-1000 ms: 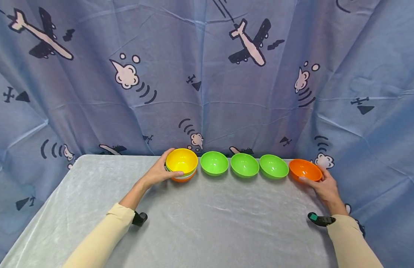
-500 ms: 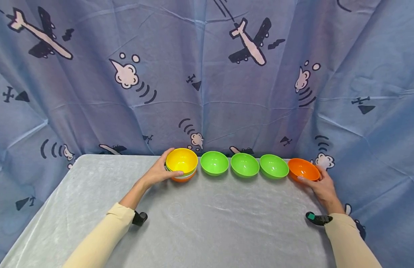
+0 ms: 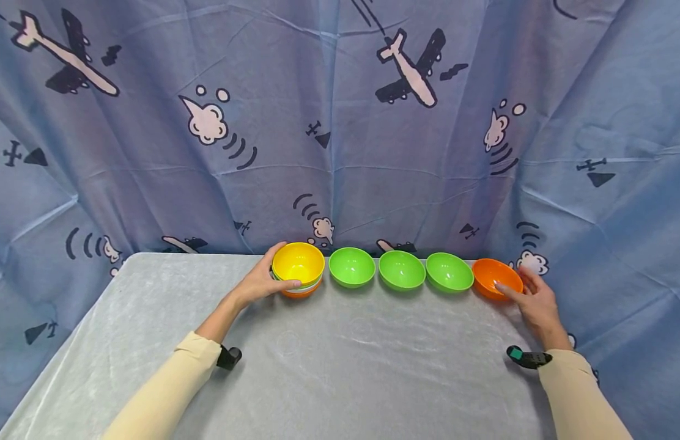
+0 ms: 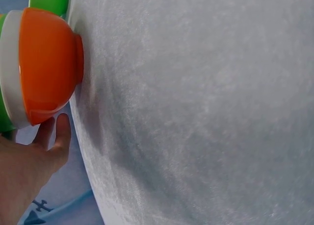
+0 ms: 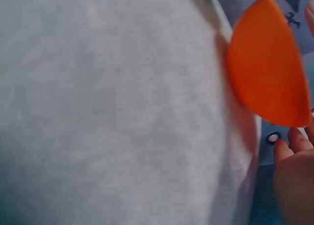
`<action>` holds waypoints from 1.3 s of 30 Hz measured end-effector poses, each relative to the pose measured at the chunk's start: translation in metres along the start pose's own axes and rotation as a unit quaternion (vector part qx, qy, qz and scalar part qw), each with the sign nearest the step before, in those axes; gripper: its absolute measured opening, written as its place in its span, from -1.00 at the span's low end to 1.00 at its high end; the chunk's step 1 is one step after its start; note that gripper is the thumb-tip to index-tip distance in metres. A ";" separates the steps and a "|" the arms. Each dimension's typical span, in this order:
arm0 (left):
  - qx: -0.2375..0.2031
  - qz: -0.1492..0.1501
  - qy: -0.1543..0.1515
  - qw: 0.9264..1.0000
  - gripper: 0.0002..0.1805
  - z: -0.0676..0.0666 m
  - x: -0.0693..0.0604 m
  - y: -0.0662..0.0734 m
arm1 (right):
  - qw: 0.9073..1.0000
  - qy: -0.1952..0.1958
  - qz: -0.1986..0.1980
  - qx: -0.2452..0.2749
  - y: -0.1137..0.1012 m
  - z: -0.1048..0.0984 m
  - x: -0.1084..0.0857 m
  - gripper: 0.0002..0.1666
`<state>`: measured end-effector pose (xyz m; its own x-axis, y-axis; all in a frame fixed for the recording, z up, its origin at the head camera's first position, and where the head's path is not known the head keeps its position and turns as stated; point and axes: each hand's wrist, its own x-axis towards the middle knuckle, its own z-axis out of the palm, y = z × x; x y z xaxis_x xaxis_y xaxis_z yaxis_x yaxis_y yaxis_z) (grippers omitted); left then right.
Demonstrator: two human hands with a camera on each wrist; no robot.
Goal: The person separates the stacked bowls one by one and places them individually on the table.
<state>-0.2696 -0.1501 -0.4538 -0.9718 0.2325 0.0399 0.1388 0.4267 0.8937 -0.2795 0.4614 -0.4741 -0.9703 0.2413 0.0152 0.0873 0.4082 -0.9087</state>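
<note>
Table [image 3: 373,366], near edge cut off. Far, left of centre: bowl stack [image 3: 298,266], middle bowls [image 4: 11,68] mostly hidden; left hand [image 3: 262,282] grips it, partly hidden. Far right: right hand [image 3: 538,302] spread loosely at orange bowl [image 3: 490,275], contact unclear.

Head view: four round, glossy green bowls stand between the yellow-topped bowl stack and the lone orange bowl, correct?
No, not four: the head view shows three round, glossy green bowls between the yellow-topped bowl stack and the lone orange bowl.
</note>
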 end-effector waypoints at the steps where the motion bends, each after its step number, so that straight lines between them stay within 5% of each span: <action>1: 0.000 0.001 -0.001 1.000 0.17 0.000 0.000 0.000 | 1.000 0.010 -0.005 0.007 -0.002 -0.001 0.000 0.14; 6: -0.005 0.004 -0.002 1.000 0.16 0.000 0.001 0.001 | 0.994 0.054 -0.036 0.093 -0.020 -0.006 0.001 -0.07; 16: -0.003 -0.006 -0.001 1.000 0.16 0.001 0.002 -0.001 | 0.988 0.044 -0.125 0.076 -0.048 0.012 0.002 -0.33; 23: -0.006 -0.008 0.001 1.000 0.16 0.001 0.000 0.001 | 0.967 -0.007 -0.179 0.183 -0.066 0.038 0.005 -0.44; 33: -0.007 -0.012 0.002 1.000 0.15 0.001 -0.001 0.003 | 0.950 -0.100 -0.208 0.209 -0.097 0.081 -0.002 -0.48; 39: -0.006 -0.012 0.002 1.000 0.15 0.000 -0.001 0.002 | 0.948 -0.135 -0.221 0.183 -0.107 0.105 -0.005 -0.45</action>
<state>-0.2684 -0.1488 -0.4518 -0.9758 0.2177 0.0202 0.1127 0.4219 0.8996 -0.3076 0.3242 -0.4206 -0.9208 -0.1363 0.3655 -0.3771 0.0719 -0.9234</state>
